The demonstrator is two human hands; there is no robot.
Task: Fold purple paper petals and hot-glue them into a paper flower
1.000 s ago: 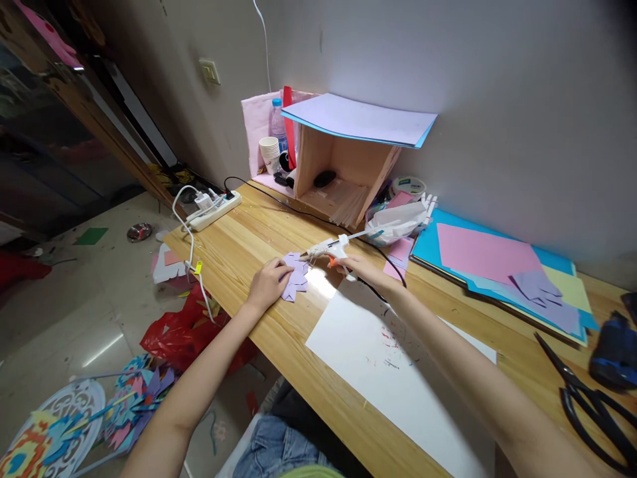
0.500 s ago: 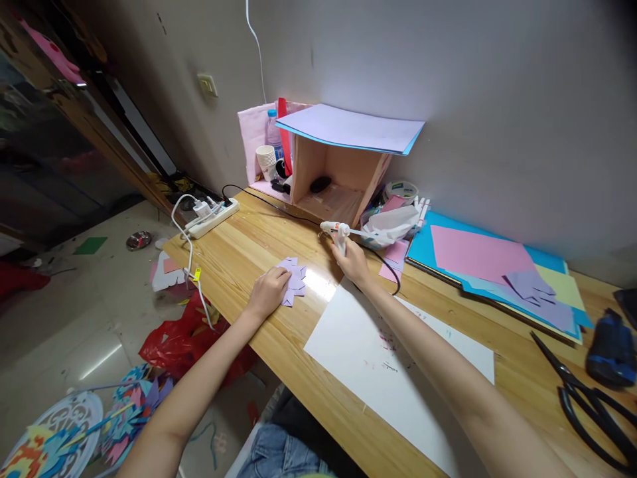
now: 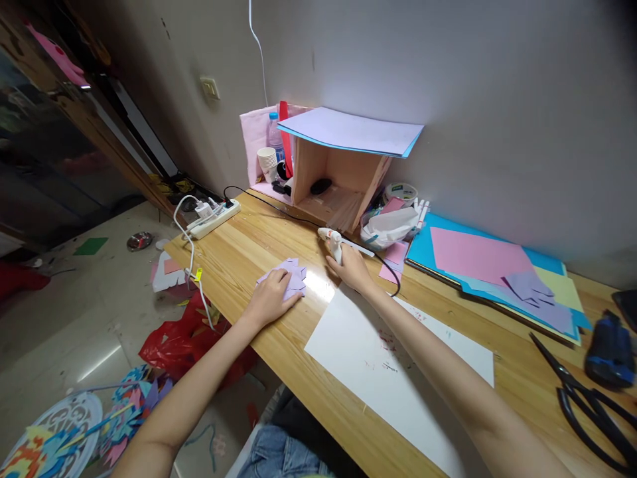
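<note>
My left hand (image 3: pixel 269 297) rests on the table over a purple paper cutout (image 3: pixel 297 275) with a notched, petal-like edge. Its fingers lie flat across the cutout's left part and hide it; the thumb stretches to the right along the near side. In my right hand (image 3: pixel 351 267) is a white hot glue gun (image 3: pixel 334 240), gripped by its handle, nozzle toward the left. A pale glue stick (image 3: pixel 359 248) sticks out of its back. The gun is raised at the right of the cutout, apart from it.
A black cord (image 3: pixel 283 211) runs behind the gun. A white sheet (image 3: pixel 343 345) lies under my right forearm. Black scissors (image 3: pixel 572 385) and coloured paper (image 3: pixel 478 249) lie at the right. Behind stand an open box (image 3: pixel 338 166) and a power strip (image 3: pixel 215 220).
My left hand has flattened over the cutout, its thumb now out to the right. The glue gun has shifted slightly down and tilted, its glue stick now sloping down to the right.
</note>
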